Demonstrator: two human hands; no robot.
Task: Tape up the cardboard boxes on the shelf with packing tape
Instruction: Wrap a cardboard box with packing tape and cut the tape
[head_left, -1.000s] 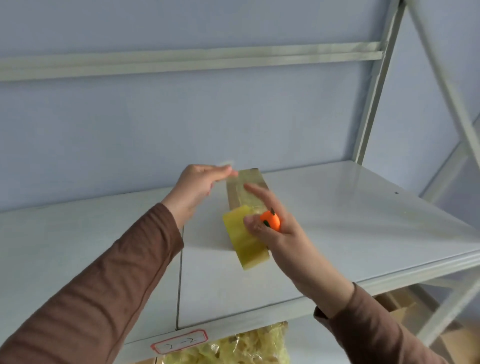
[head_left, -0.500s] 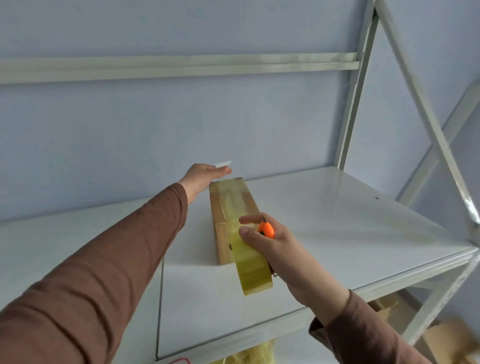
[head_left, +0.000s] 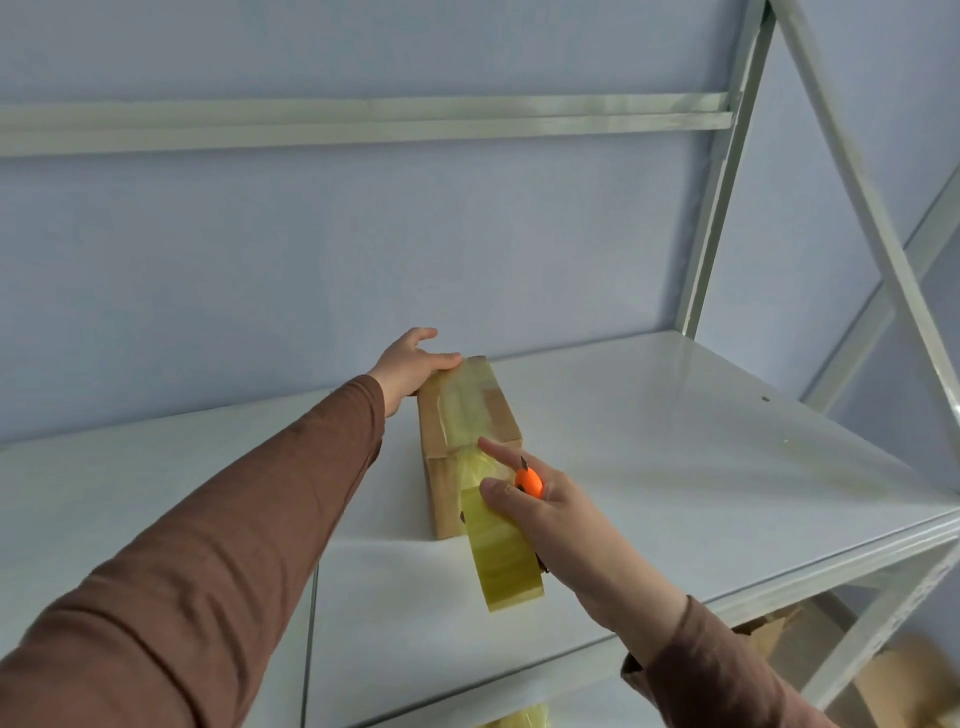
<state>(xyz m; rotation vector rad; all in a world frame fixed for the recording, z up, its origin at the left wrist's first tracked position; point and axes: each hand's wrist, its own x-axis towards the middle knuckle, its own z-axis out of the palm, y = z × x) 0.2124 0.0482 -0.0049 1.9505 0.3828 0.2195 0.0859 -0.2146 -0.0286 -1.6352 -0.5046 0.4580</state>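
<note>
One cardboard box (head_left: 467, 415) is sitting on the white shelf (head_left: 649, 467), and I'm taping it w/ both hands. My left hand (head_left: 410, 364) is bracing the box's far end, thumb lying flat along the top edge; the other fingers are going behind the box, so can't tell how they're lying. My right hand (head_left: 545, 504) is gripping the tape dispenser (head_left: 529, 480) w/ its yellowish tape roll (head_left: 501, 551), thumb clamped on the roll's face, index finger stretched fwd and pressing the tape strip (head_left: 462, 410) at the box's near top edge. Strip is running from under that fingertip back toward my left thumb. Risks, as I'm judging it: strip may be wrinkling or drifting off the seam if I'm pulling crooked; box may be sliding toward me if my left hand is easing off; tape could tear ragged at the blade if the angle's wrong. Count: 1 box on this level, 1 dispenser, 1 roll, 2 hands; more cardboard (head_left: 769, 629) showing below, blurred.
</note>
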